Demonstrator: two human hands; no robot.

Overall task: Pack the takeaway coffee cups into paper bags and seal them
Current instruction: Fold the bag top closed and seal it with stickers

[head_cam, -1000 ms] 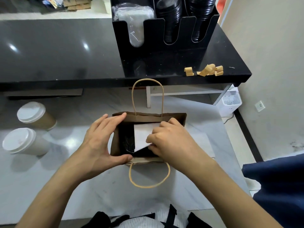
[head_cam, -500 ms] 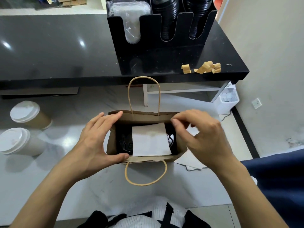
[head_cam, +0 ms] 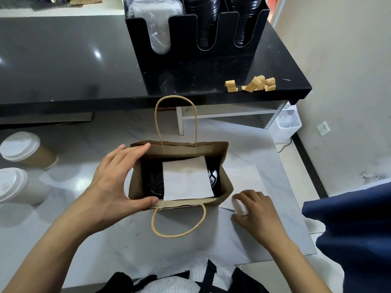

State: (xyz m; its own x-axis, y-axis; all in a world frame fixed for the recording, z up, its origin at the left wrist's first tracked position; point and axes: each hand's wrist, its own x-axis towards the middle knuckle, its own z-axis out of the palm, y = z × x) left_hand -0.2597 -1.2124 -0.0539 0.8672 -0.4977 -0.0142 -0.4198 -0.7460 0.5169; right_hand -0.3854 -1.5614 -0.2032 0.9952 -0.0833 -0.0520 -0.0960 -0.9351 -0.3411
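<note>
An open brown paper bag (head_cam: 179, 148) stands on the white marble counter with its twine handles spread front and back. Inside are two cups with black lids (head_cam: 155, 182), mostly covered by a white paper sheet (head_cam: 186, 178) lying flat on top. My left hand (head_cam: 112, 178) grips the bag's left end, fingers on the far rim and thumb on the near rim. My right hand (head_cam: 256, 210) is down on the counter just right of the bag, fingers curled on the edge of a white sheet from a flat stack (head_cam: 247, 178).
Two more lidded cups stand at the far left, a brown one (head_cam: 25, 149) and a white one (head_cam: 14, 185). Behind the bag, a raised black counter (head_cam: 63, 60) carries a black lid organizer (head_cam: 196, 39) and curled brown tape pieces (head_cam: 254, 83). Dark blue cloth (head_cam: 349, 229) sits at right.
My right hand let go of the white sheet inside the bag, lifted out past the right rim and dropped to the paper stack on the counter. The left hand kept its hold.
</note>
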